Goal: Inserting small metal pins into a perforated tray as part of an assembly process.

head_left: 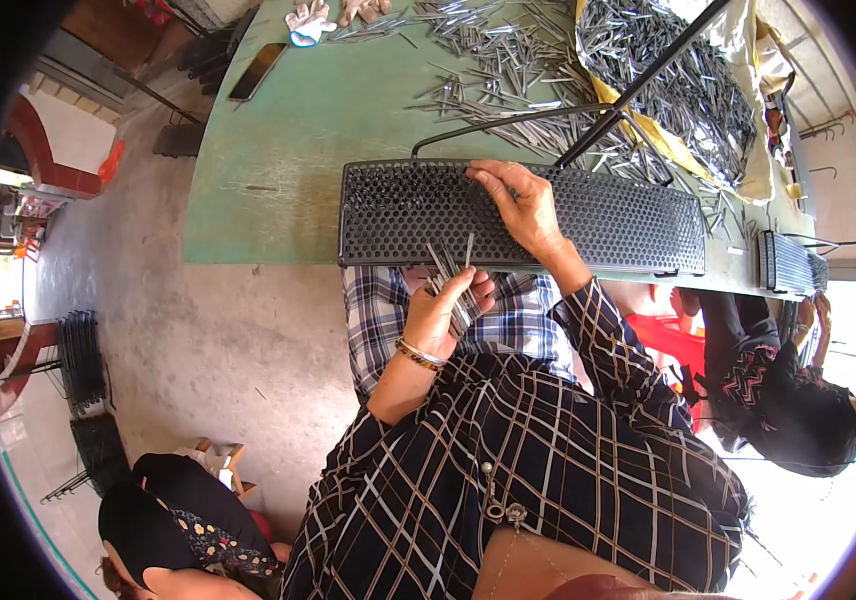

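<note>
A long black perforated panel (608, 215) with rows of round holes lies across the table's near edge, its lower side overhanging toward my lap. Bent black metal rods (508, 122) rise from its far side. In my left hand (438, 308), below the panel's near edge, is a bundle of thin grey strips (460, 318), fingers wrapped round it and some ends pointing up. My right hand (526, 205) rests over the panel's middle, thumb and forefinger pinched together at the far rows of holes. Whatever is between those fingertips is too small to make out. Some holes at the panel's left look filled with dark pieces.
Loose grey strips (508, 60) cover the green table's (278, 150) far side, beside a yellow-edged sack (763, 170) full of them. A phone (258, 72) and work gloves (310, 22) lie at the far left. Co-workers sit at lower left and right; another panel (786, 262) is at right.
</note>
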Available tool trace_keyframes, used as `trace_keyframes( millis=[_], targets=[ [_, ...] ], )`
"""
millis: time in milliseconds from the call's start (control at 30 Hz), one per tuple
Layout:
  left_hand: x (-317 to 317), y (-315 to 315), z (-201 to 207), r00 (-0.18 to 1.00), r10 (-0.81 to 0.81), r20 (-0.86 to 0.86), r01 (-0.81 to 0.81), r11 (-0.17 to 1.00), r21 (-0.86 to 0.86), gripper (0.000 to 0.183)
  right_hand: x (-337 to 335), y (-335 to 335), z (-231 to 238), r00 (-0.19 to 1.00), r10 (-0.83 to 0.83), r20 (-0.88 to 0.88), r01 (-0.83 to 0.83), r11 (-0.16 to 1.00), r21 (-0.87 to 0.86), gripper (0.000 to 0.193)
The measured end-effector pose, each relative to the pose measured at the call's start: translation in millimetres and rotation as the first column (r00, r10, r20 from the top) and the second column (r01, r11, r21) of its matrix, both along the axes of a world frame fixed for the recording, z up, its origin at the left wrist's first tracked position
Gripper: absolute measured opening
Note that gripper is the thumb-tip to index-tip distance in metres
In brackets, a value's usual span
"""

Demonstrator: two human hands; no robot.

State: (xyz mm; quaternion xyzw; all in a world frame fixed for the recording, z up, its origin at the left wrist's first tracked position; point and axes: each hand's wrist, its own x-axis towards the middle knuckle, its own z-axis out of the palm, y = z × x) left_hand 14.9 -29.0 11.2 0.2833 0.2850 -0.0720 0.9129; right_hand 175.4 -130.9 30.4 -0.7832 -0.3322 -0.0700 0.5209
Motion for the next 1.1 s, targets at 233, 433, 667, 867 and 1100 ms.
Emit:
trace_keyframes(
  millis=[233, 433, 667, 867, 1100],
  targets=[
    [0.7, 0.3, 1.2, 1.0, -0.008, -0.006, 0.008, 1.0, -0.006, 0.018, -0.9, 0.1, -3.6, 0.999, 0.003, 0.045, -0.003, 1.0, 0.003, 0.015],
    [0.2, 1.7, 2.6, 1.0, -0.02, -0.005, 0.02, 1.0, 0.002, 0.018, -6.8, -5.4, -0.8, 0.989, 0.052, 0.14, -0.039, 0.995, -0.096, 0.015],
    [0.0, 1.2, 4.9, 1.0, -0.012, -0.01, 0.012, 1.0, 0.004, 0.019, -5.3, -5.6, -2.3, 0.998, 0.043, 0.052, -0.041, 0.999, -0.029, 0.015],
    [1.1, 1.0, 4.3, 1.0, -0.011, -0.015, 0.011, 1.0, -0.009, 0.018, -8.1, 0.0, -5.2, 0.98, -0.009, 0.2, 0.027, 0.996, -0.088, 0.015],
    [-0.5, 2.0, 1.5, 1.0, -0.007, 0.001, 0.007, 1.0, -0.011, 0.018, -6.2, 4.0, -2.1, 0.955, -0.002, 0.297, 0.062, 0.98, -0.191, 0.015]
  ],
)
